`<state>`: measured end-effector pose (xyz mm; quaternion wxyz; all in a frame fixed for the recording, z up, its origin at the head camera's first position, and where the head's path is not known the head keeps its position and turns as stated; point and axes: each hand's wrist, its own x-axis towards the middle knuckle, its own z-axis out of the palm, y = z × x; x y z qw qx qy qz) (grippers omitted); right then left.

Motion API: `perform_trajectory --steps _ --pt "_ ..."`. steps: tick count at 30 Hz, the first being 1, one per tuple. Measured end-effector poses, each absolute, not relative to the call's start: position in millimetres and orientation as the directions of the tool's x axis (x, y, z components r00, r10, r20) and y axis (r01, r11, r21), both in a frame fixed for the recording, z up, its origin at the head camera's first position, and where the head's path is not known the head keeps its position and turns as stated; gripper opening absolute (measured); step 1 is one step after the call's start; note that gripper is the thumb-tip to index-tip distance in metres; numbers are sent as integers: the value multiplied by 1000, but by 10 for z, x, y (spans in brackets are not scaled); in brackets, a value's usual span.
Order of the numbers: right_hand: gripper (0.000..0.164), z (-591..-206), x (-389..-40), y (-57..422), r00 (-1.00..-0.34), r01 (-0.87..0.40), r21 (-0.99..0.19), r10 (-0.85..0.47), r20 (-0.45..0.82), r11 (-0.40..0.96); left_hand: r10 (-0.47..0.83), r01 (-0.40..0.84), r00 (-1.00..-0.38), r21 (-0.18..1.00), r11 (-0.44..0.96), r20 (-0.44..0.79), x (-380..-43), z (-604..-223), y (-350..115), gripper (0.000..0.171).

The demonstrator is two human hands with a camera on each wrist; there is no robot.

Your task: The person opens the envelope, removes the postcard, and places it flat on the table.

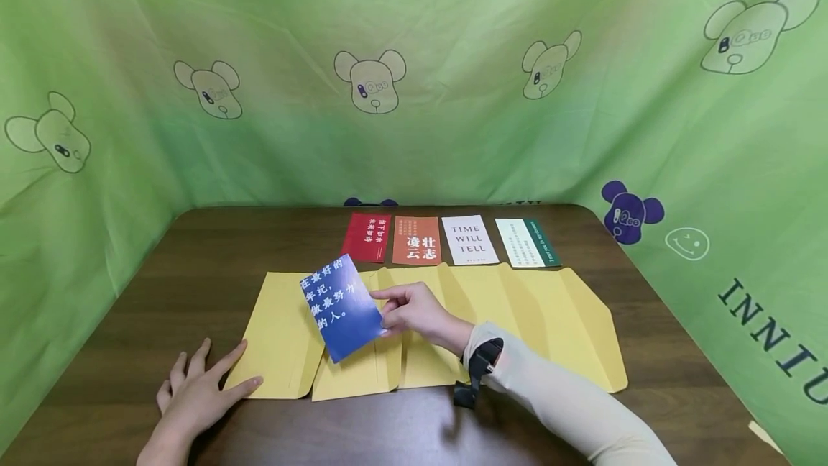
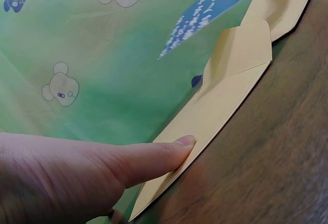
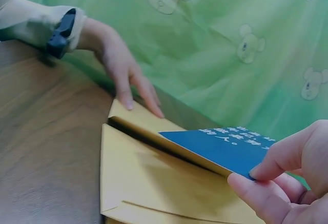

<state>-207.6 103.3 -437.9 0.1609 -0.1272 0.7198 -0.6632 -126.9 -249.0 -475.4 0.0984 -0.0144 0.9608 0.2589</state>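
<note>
A blue card [image 1: 341,308] with white Chinese writing is pinched at its right edge by my right hand [image 1: 414,310]. It is tilted above the yellow envelopes, partly covering the two leftmost ones. My left hand [image 1: 202,387] lies at the left end of the row, its thumb and a finger touching the edge of the leftmost envelope [image 1: 272,336]. In the left wrist view the thumb [image 2: 154,161] rests on that envelope's face. Beside it, the second envelope [image 1: 356,376] shows under the card. From the right wrist, the card [image 3: 220,149] hangs over the envelopes.
More yellow envelopes [image 1: 543,329] overlap to the right, flaps raised. Behind them lie a red card [image 1: 366,238], an orange card [image 1: 416,241], a white card [image 1: 470,239] and a green-and-white card [image 1: 527,242]. A green patterned curtain [image 1: 414,149] surrounds the brown table [image 1: 155,293].
</note>
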Motion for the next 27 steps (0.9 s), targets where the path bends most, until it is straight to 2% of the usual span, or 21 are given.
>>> perform_trajectory --steps 27 --pt "54 -4362 -2350 655 -933 101 -994 -352 -78 -49 25 -73 -982 504 860 -185 -1261 -4766 -2488 89"
